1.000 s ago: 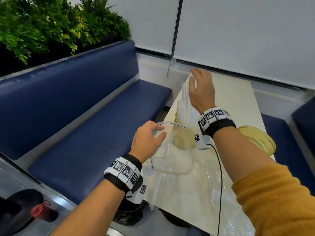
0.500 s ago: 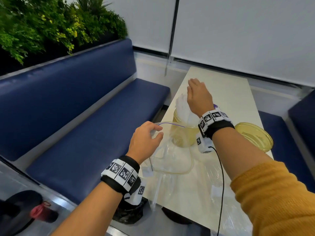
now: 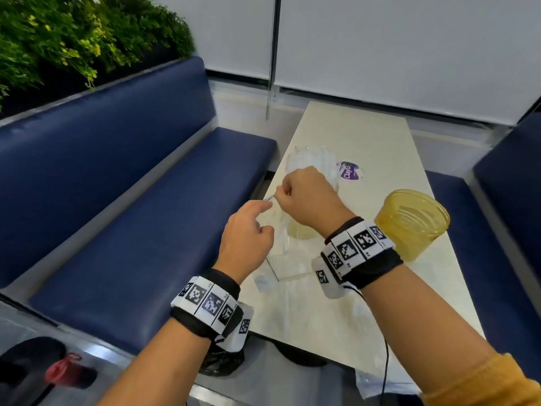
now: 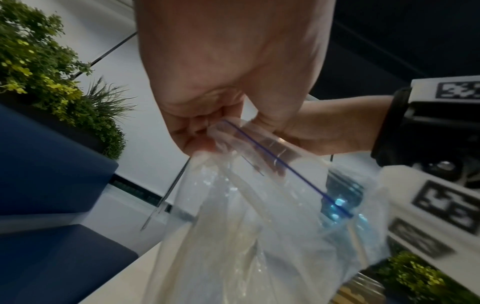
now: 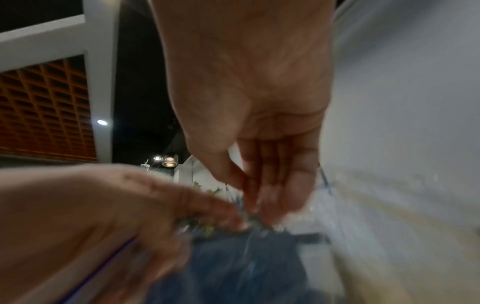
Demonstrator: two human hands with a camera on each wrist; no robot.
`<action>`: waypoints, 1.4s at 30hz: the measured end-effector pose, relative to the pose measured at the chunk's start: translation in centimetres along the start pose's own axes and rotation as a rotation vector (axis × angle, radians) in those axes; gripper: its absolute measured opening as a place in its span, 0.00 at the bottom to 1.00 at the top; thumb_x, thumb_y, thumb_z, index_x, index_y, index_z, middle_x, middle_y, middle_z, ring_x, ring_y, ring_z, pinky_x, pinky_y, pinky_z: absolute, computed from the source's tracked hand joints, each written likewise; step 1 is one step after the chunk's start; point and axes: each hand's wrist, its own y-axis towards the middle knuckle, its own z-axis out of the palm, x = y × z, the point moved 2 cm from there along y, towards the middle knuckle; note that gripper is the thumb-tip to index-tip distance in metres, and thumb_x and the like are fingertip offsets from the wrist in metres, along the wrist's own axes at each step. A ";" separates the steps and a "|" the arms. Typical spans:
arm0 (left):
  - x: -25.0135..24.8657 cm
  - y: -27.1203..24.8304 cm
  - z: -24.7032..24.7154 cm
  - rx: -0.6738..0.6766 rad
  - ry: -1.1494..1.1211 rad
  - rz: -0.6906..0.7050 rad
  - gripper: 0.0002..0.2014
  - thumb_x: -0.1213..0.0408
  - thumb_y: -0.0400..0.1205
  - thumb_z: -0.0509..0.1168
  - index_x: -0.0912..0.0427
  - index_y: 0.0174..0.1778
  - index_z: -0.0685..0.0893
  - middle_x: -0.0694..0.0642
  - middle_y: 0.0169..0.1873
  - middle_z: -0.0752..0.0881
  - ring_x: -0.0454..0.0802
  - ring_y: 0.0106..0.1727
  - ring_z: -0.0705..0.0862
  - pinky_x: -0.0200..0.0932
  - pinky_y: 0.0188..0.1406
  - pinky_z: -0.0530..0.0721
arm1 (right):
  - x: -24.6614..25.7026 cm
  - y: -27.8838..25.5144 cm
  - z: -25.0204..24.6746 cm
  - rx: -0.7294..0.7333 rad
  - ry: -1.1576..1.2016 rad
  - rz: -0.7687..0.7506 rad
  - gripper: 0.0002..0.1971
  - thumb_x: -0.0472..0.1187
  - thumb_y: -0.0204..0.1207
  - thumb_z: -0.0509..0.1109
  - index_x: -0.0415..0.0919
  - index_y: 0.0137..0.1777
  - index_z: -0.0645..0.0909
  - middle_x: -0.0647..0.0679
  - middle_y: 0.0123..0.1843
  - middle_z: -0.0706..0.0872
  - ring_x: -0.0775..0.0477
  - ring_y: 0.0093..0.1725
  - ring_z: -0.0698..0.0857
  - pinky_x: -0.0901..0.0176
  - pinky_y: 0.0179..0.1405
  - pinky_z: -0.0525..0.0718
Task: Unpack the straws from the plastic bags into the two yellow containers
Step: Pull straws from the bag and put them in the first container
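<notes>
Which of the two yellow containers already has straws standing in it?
The left container, mostly hidden behind the right hand, holds a bundle of wrapped straws. The right container, near the table's right edge, shows only its bare inside.

The head camera looked forward and down from above both wrists onto the table (image 3: 366, 148), taking in the blue bench (image 3: 123, 200) to the left. Each wrist camera sat close behind its palm, looking along the fingers and upward. All three views shared the plastic bag (image 4: 272, 205) held between the left hand (image 3: 248, 238) and right hand (image 3: 307, 197).
</notes>
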 end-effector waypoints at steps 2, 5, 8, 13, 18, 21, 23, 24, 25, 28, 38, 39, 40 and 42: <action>-0.7 -0.3 0.0 -0.010 0.004 0.041 0.26 0.75 0.76 0.64 0.56 0.71 0.85 0.46 0.67 0.85 0.52 0.41 0.87 0.36 0.50 0.82 | -0.2 -1.2 2.8 0.239 -0.026 0.110 0.09 0.37 0.79 0.66 0.40 0.36 0.78 0.49 0.33 0.76 0.42 0.35 0.80 0.57 0.30 0.73; -1.3 -0.8 0.0 -0.031 -0.023 0.083 0.27 0.70 0.73 0.62 0.54 0.70 0.86 0.43 0.68 0.85 0.53 0.37 0.86 0.38 0.49 0.84 | -1.7 -3.0 6.1 0.393 -0.067 0.254 0.11 0.37 0.78 0.70 0.34 0.57 0.83 0.41 0.53 0.84 0.37 0.52 0.89 0.51 0.40 0.85; -1.6 -1.4 0.0 -0.045 -0.063 0.125 0.27 0.71 0.72 0.61 0.52 0.67 0.87 0.38 0.66 0.84 0.53 0.35 0.85 0.34 0.46 0.84 | -3.3 -3.7 8.3 0.390 -0.164 0.364 0.20 0.56 0.76 0.74 0.40 0.56 0.83 0.45 0.55 0.86 0.40 0.55 0.89 0.55 0.44 0.82; -1.8 -1.9 0.4 -0.037 -0.104 0.168 0.25 0.77 0.73 0.64 0.55 0.64 0.89 0.42 0.65 0.87 0.49 0.36 0.82 0.22 0.41 0.77 | -4.4 -4.2 10.1 0.426 -0.168 0.463 0.20 0.61 0.73 0.73 0.44 0.46 0.76 0.49 0.44 0.84 0.43 0.48 0.87 0.55 0.43 0.81; -1.7 -1.9 0.5 0.002 -0.124 0.178 0.24 0.75 0.72 0.64 0.58 0.64 0.90 0.47 0.66 0.88 0.43 0.30 0.77 0.21 0.39 0.73 | -4.2 -4.4 9.9 0.263 -0.213 0.463 0.09 0.42 0.71 0.78 0.43 0.49 0.85 0.46 0.50 0.88 0.40 0.52 0.89 0.57 0.44 0.81; -1.9 -1.7 0.3 0.001 -0.118 0.171 0.25 0.77 0.73 0.65 0.58 0.64 0.90 0.47 0.66 0.88 0.42 0.29 0.76 0.20 0.39 0.72 | -4.0 -4.5 10.1 0.188 -0.190 0.444 0.08 0.39 0.71 0.77 0.44 0.51 0.87 0.46 0.51 0.89 0.40 0.52 0.89 0.56 0.46 0.83; -2.0 -1.7 0.2 0.002 -0.123 0.172 0.25 0.78 0.72 0.64 0.58 0.64 0.90 0.47 0.66 0.88 0.42 0.29 0.75 0.19 0.38 0.72 | -4.0 -4.6 10.0 0.161 -0.178 0.458 0.14 0.50 0.72 0.78 0.42 0.51 0.86 0.48 0.50 0.88 0.41 0.52 0.89 0.55 0.45 0.82; -2.1 -1.7 0.1 0.003 -0.124 0.176 0.25 0.78 0.72 0.64 0.58 0.64 0.90 0.47 0.66 0.88 0.43 0.29 0.75 0.19 0.38 0.72 | -3.9 -4.6 9.9 0.175 -0.199 0.471 0.19 0.57 0.73 0.76 0.41 0.51 0.85 0.48 0.49 0.87 0.41 0.52 0.89 0.55 0.44 0.80; -2.2 -1.8 0.1 0.004 -0.122 0.185 0.24 0.77 0.72 0.64 0.59 0.63 0.90 0.47 0.66 0.88 0.43 0.29 0.76 0.19 0.39 0.72 | -3.8 -4.6 9.7 0.200 -0.220 0.473 0.22 0.61 0.73 0.74 0.41 0.51 0.84 0.47 0.48 0.86 0.41 0.52 0.88 0.55 0.43 0.79; -3.0 -2.2 0.0 0.000 -0.115 0.248 0.24 0.74 0.72 0.62 0.60 0.62 0.91 0.47 0.65 0.88 0.47 0.30 0.79 0.23 0.40 0.75 | -3.6 -4.4 9.1 0.294 -0.253 0.448 0.19 0.56 0.78 0.70 0.40 0.57 0.84 0.46 0.54 0.88 0.42 0.57 0.88 0.54 0.50 0.82; -2.1 -1.9 -0.9 0.070 0.118 0.140 0.25 0.69 0.77 0.64 0.52 0.72 0.84 0.40 0.71 0.81 0.40 0.42 0.80 0.36 0.53 0.80 | -3.5 -3.7 8.8 0.505 0.178 0.338 0.19 0.49 0.83 0.67 0.44 0.31 0.79 0.47 0.31 0.82 0.49 0.29 0.78 0.59 0.30 0.74; -1.7 -1.6 -0.9 0.077 0.154 0.109 0.26 0.69 0.78 0.64 0.52 0.74 0.83 0.41 0.72 0.80 0.40 0.49 0.82 0.36 0.57 0.79 | -3.3 -3.7 8.1 0.493 0.213 0.287 0.21 0.49 0.83 0.68 0.48 0.27 0.77 0.49 0.27 0.80 0.52 0.27 0.77 0.60 0.30 0.72; -1.4 -1.4 -0.9 0.085 0.185 0.085 0.27 0.69 0.78 0.65 0.53 0.76 0.81 0.42 0.74 0.79 0.42 0.58 0.83 0.36 0.61 0.77 | -3.0 -3.6 7.4 0.487 0.224 0.226 0.24 0.50 0.84 0.69 0.50 0.24 0.75 0.50 0.25 0.79 0.53 0.26 0.76 0.60 0.31 0.72; -0.8 -0.9 -0.9 0.107 0.230 0.044 0.29 0.69 0.78 0.64 0.54 0.78 0.79 0.43 0.76 0.77 0.46 0.69 0.81 0.37 0.62 0.75 | -2.2 -3.7 5.7 0.476 0.202 0.114 0.27 0.49 0.85 0.67 0.52 0.20 0.74 0.51 0.24 0.78 0.55 0.25 0.76 0.60 0.32 0.71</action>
